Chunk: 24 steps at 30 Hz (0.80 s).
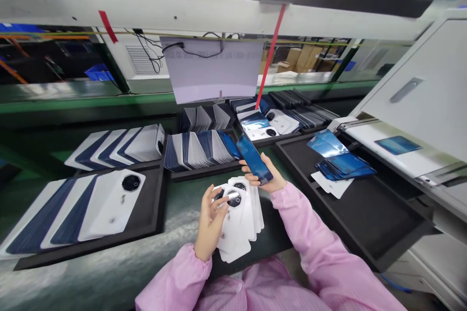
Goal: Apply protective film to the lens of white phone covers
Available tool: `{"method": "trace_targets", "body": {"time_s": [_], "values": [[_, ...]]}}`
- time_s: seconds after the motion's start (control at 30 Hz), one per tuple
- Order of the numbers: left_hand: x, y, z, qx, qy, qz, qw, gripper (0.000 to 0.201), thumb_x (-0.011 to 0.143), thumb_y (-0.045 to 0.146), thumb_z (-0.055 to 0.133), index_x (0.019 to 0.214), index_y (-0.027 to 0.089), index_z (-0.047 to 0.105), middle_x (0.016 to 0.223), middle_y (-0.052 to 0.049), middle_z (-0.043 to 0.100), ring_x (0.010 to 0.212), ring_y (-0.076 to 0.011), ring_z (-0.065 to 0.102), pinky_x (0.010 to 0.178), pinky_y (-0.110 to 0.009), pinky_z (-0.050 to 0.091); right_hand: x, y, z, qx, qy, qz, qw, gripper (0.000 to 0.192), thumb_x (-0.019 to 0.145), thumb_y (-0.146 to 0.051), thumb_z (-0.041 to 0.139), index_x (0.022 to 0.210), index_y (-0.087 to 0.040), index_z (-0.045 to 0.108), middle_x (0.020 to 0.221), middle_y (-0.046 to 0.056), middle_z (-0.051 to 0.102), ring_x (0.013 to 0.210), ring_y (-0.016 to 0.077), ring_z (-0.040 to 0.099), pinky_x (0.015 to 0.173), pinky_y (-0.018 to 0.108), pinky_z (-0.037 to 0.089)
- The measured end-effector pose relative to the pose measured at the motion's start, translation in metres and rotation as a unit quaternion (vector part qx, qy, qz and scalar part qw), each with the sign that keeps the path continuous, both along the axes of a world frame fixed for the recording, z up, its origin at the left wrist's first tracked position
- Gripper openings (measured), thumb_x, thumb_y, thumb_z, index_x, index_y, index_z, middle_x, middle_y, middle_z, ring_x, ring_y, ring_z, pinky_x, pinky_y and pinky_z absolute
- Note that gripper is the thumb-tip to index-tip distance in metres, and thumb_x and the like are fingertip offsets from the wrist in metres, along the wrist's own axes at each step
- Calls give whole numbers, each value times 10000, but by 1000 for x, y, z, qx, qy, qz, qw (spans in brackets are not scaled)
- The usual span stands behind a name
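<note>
Fingers (255, 178) of your right hand (268, 182) clamp dark panel (254, 159) edges; left hand (209, 221) grips fanned white covers (242, 223), 6 o'clock. Thin, slick, likely fragile: hold rims.

A phone assembly line in a factory is running all around here: black trays (153, 214) are lying along the green tabletop (182, 204), each carrying fanned rows of white phone back covers (113, 201). A white machine (419, 107) is standing at the right, cardboard boxes (302, 58) are piling up behind, and pink cleanroom sleeves (314, 233) are showing below.
</note>
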State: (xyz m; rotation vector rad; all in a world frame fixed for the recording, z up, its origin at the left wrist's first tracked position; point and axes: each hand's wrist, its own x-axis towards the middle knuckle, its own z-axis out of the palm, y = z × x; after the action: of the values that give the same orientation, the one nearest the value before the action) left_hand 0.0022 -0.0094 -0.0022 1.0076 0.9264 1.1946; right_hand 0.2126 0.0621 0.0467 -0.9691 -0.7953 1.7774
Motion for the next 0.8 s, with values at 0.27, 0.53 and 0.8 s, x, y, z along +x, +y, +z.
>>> {"method": "trace_targets", "body": {"time_s": [0.27, 0.53, 0.8], "values": [[-1, -1, 0, 1, -17, -18, 1000, 526, 806, 346, 651, 1268, 306, 402, 1278, -89, 495, 1008, -195, 627, 840, -361, 523, 27, 48, 21, 26, -193, -12, 981, 283, 826, -254, 443, 1014, -108, 596, 923, 124, 691, 780, 198, 665, 742, 359, 542], [-4, 6, -4, 28, 17, 41, 999, 450, 808, 376, 634, 1201, 248, 457, 1223, -102, 548, 1146, -226, 571, 999, -426, 439, 14, 119, 8, 9, -403, -91, 910, 333, 917, -348, 552, 1188, -155, 545, 1167, 83, 595, 988, 196, 617, 832, 402, 540], [-4, 12, -15, 27, 111, 49, 992, 466, 818, 305, 601, 1244, 225, 429, 1345, -113, 460, 1323, -227, 420, 1123, -427, 302, -21, 145, -15, 71, -578, -36, 812, 400, 867, -458, 594, 1067, -114, 628, 1192, 138, 610, 1174, 284, 527, 1001, 456, 405]]}}
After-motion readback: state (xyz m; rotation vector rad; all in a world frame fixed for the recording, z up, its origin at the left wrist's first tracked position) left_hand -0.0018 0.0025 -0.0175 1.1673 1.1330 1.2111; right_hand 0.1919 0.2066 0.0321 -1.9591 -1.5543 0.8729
